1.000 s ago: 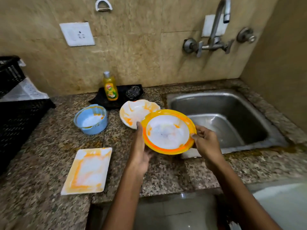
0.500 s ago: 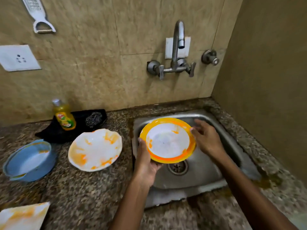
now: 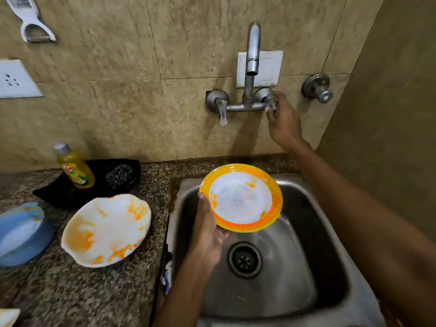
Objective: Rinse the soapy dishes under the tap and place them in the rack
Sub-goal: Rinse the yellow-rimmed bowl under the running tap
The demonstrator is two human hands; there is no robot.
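My left hand [image 3: 207,230] grips the left rim of a yellow-rimmed white plate [image 3: 240,199], smeared with orange soap, and holds it tilted over the steel sink [image 3: 304,267]. My right hand [image 3: 282,119] is raised to the wall tap [image 3: 251,67], its fingers curled round the right-hand tap handle [image 3: 272,103]. No water runs from the spout. On the counter to the left lie a soapy white plate [image 3: 106,230], a blue bowl [image 3: 21,234] and the corner of a rectangular plate [image 3: 8,316].
A yellow dish-soap bottle [image 3: 75,167] and a steel scrubber [image 3: 119,177] sit on a black tray against the wall. The left tap handle [image 3: 221,112] hangs down. A second valve [image 3: 318,87] is on the wall at the right. The sink drain [image 3: 244,259] is uncovered.
My right hand has let go of the plate's right rim and risen to the right tap handle. My left hand alone now holds the plate over the sink.
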